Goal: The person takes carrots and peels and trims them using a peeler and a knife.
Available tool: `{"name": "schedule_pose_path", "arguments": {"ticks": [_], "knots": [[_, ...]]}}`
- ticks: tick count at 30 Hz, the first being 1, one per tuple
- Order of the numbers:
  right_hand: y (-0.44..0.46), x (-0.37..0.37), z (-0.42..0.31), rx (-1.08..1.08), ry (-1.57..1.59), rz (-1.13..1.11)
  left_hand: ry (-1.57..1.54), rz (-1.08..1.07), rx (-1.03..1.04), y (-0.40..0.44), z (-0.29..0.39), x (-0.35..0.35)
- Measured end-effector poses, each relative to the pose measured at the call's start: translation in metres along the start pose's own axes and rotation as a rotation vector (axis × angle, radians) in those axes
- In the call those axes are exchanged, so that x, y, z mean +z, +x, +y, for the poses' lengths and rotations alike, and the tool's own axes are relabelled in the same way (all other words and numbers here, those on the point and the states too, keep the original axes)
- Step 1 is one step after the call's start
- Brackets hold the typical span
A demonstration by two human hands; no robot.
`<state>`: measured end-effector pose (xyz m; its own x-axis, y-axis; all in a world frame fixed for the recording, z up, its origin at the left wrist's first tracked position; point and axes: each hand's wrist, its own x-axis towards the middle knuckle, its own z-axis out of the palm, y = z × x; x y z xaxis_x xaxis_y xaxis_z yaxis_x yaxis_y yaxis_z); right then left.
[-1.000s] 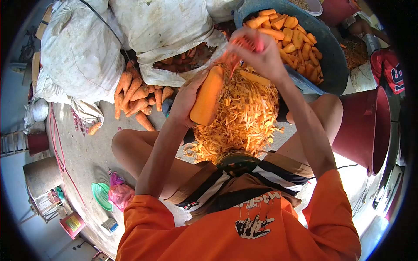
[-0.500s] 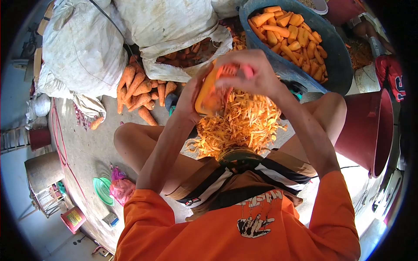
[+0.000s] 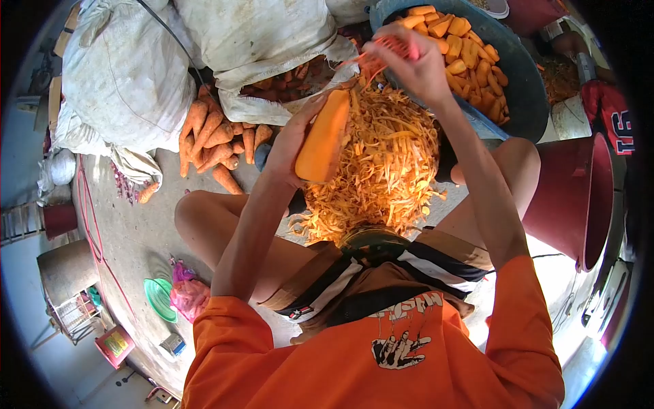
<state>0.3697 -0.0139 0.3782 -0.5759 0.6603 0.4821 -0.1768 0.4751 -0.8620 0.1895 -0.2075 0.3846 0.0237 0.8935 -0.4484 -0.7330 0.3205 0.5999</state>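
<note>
Left hand (image 3: 291,143): curled round a big carrot (image 3: 323,140), fingertips mostly hidden behind it.
Carrot: tilted above the near-left edge of the peelings (image 3: 385,170), smooth and bright on the exposed face; far side not visible.
Right hand (image 3: 424,71): gripping a red peeler (image 3: 390,56), fingers closed, just past the carrot's upper end, apart from it.
Peeler: partly covered by fingers, blade too blurred to read.
Between thighs: dark round thing (image 3: 375,247), mostly hidden by shorts; can't tell what.
Open sack (image 3: 262,112): dim inside, contents only partly readable as carrots.
Blue tub (image 3: 531,95): cut off at top, loaded with peeled carrots (image 3: 480,75).
Right edge: red numbered shirt (image 3: 608,112), cropped by the lens border.
Floor (image 3: 146,232): grey concrete, sunlit glare low down; unpeeled carrots (image 3: 214,143) heaped beside white sacks (image 3: 126,82).
Room, left: red hose (image 3: 95,238), green basin (image 3: 159,300), pink bag (image 3: 189,296), pale wall (image 3: 30,279) warped by fisheye.
Room, right: large maroon bucket (image 3: 562,204), tipped toward the edge.
</note>
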Motion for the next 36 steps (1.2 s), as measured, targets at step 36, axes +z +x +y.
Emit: {"name": "schedule_pose_path", "arguments": {"ticks": [36], "knots": [[-0.010, 0.038, -0.017, 0.008, 0.013, -0.306, -0.006, -0.021, 0.142, 0.025, -0.005, -0.014]]}}
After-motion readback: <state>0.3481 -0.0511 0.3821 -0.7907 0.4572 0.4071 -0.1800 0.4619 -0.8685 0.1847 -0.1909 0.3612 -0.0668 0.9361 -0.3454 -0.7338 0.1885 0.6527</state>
